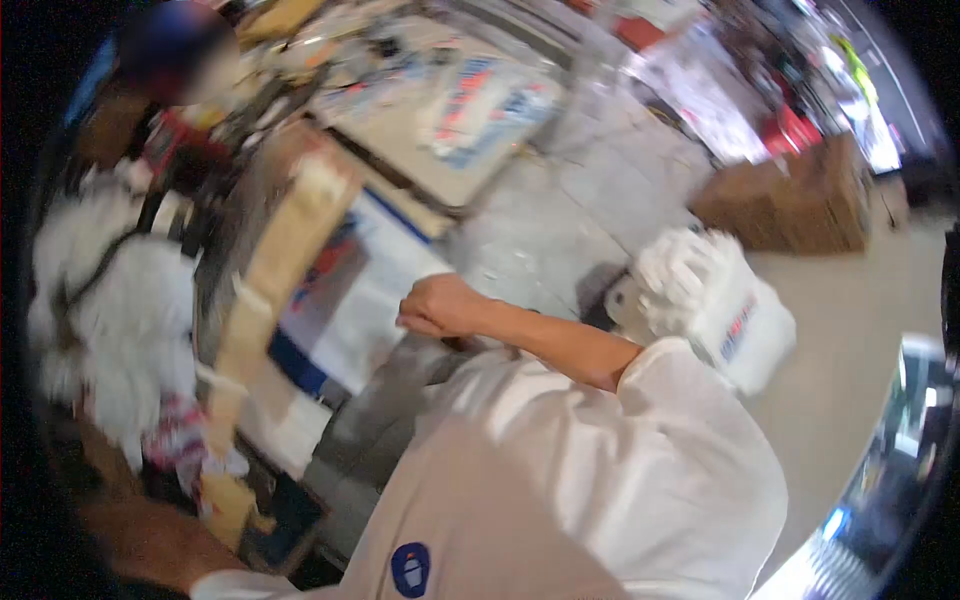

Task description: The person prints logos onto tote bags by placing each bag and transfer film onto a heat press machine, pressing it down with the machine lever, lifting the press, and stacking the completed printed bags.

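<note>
Smooth tiled floor (590, 200); right fingers (413, 318) clenched near flat white-blue sheet (375, 300); left fingers unclear.

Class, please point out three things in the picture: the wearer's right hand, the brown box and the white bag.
Right hand (440, 305): head view, back of the hand.
Brown box (790, 205): head view, middle of its side.
White bag (718, 305): head view, bulging side near the print.

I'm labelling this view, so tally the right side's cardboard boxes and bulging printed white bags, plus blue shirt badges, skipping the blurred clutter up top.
Cardboard box: 1
Bulging printed white bag: 1
Blue shirt badge: 1
Total: 3
</note>
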Motion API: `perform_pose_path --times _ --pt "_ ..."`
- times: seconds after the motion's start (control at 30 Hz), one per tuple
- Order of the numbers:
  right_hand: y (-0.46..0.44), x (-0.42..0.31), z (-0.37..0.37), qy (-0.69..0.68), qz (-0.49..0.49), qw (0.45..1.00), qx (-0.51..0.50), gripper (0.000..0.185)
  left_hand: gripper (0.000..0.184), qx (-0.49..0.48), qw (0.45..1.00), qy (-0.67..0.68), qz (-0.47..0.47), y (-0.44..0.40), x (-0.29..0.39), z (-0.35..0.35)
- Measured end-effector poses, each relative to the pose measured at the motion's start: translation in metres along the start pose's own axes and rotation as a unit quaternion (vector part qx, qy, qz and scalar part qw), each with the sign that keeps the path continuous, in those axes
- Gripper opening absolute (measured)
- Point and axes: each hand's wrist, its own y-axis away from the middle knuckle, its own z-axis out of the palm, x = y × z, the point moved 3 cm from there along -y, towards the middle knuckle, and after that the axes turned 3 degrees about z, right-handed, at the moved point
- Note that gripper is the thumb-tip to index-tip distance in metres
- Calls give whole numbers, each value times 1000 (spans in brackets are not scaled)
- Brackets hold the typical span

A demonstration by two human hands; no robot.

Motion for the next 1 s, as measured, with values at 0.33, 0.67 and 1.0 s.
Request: perform_pose_path --times 0.33,0.67,1.0 --pt "322 85 -129 144 408 855 285 23 44 -235 765 413 -434 209 301 249" --pt "525 151 -228 425 653 500 378 64 45 -297 857 314 -281 211 291 265" --pt "539 181 -255 282 730 507 360 46 44 -312 828 338 -322 209 292 261"
